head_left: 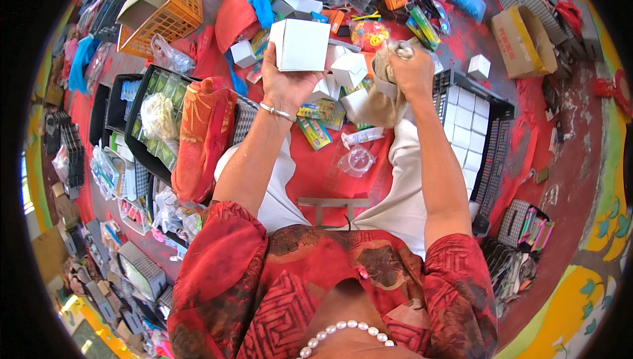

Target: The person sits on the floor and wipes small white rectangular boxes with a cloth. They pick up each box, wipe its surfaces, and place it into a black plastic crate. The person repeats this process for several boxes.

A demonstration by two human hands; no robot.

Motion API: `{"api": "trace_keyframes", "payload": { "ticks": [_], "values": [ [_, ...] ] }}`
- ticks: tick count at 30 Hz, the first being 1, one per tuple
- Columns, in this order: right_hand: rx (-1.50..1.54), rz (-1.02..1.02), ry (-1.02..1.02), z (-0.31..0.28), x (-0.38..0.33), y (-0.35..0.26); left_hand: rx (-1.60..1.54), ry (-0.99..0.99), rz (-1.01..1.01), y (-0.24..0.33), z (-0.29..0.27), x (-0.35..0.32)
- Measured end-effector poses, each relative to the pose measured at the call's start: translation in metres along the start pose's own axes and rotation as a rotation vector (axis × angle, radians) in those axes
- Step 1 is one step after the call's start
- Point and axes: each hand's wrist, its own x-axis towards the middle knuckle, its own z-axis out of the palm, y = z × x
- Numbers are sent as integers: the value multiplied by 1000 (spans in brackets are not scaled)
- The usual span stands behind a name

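Observation:
My left hand (285, 85) holds a white cardboard box (301, 44) up by its lower edge, with a silver bangle on the wrist. My right hand (410, 72) grips a bunched beige cloth (382, 98) that hangs down toward my lap. Several small white boxes (348, 69) lie on the red floor just beyond both hands. A black crate (491, 141) at my right holds rows of white boxes (463, 136).
An orange patterned cloth (203, 136) drapes over a black tray (135, 118) at my left. An orange basket (168, 13) sits far left, a brown carton (521, 42) far right. Colourful packets and toys (369, 32) litter the floor ahead. Clear plastic bags (356, 160) lie between my knees.

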Motion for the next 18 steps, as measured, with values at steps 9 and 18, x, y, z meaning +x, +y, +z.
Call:
{"api": "trace_keyframes", "payload": {
  "ticks": [9, 18],
  "values": [
    [787, -18, -106, 6, -20, -26, 107, -34, 56, -12, -12, 1],
    [908, 263, 67, 19, -1, -2, 649, -88, 18, -5, -22, 11]
  ]
}}
